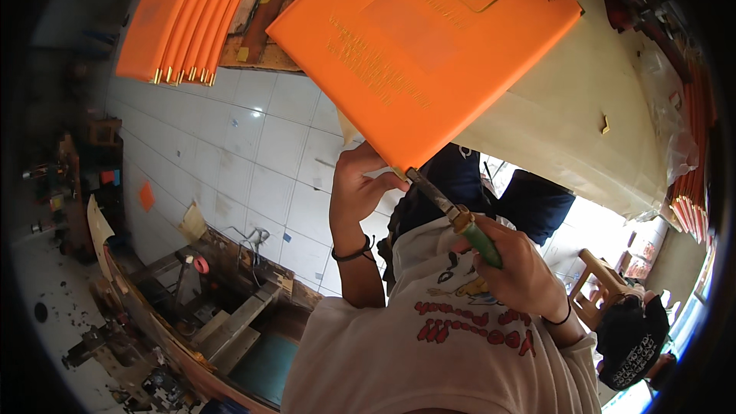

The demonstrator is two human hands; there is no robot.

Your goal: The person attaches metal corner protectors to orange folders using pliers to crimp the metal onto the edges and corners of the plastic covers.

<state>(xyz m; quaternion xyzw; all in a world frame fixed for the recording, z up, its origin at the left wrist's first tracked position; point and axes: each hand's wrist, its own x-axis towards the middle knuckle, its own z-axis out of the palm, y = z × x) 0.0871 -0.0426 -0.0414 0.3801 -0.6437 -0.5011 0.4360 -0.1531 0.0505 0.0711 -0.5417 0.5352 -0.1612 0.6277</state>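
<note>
Orange folder (383,46), gold lettering and framed emblem on cover, lies over the edge of the beige-covered table (590,123). Left hand (360,184) nearly closed at its near corner; exact grip unclear. Right hand (514,264) wraps green-handled tool (461,220), tip at that corner. More orange folders (184,15) stacked upper left.
</note>
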